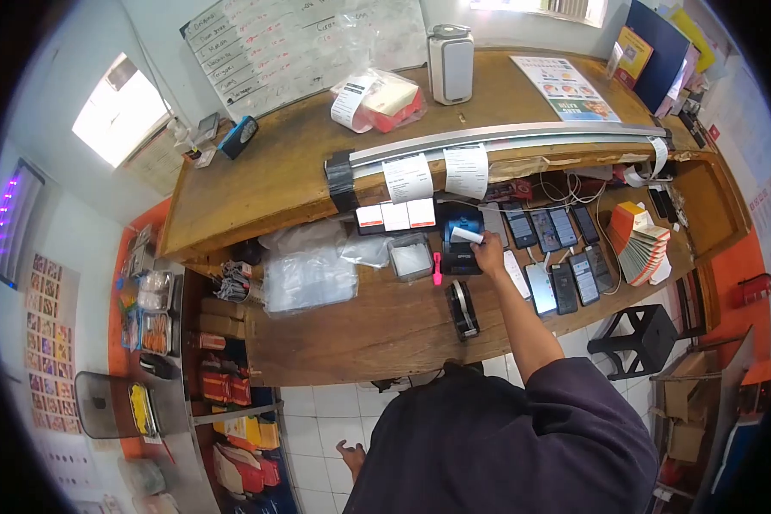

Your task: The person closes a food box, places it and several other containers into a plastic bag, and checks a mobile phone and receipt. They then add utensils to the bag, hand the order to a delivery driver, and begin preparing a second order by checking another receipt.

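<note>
My right hand (489, 254) is stretched over the desk at a small black-and-blue receipt printer (462, 225). Its fingers are closed on a short white receipt (466, 236) at the printer; the fingertips are partly hidden. My left hand (351, 456) hangs low beside my body above the tiled floor, holding nothing, its fingers loosely bent and apart. Just right of the printer lie several phones (540, 286) in rows. A pink stapler-like item (438, 268) and a clear box of white paper (411, 258) stand to its left. A black tape dispenser (463, 310) sits nearer the desk edge.
Clear plastic bags (310, 278) lie on the desk's left. Receipts (408, 177) hang from a metal rail (505, 135) on the upper shelf. An orange-and-white stack of paper (638, 244) stands right of the phones. A black stool (636, 340) is below the desk's right side.
</note>
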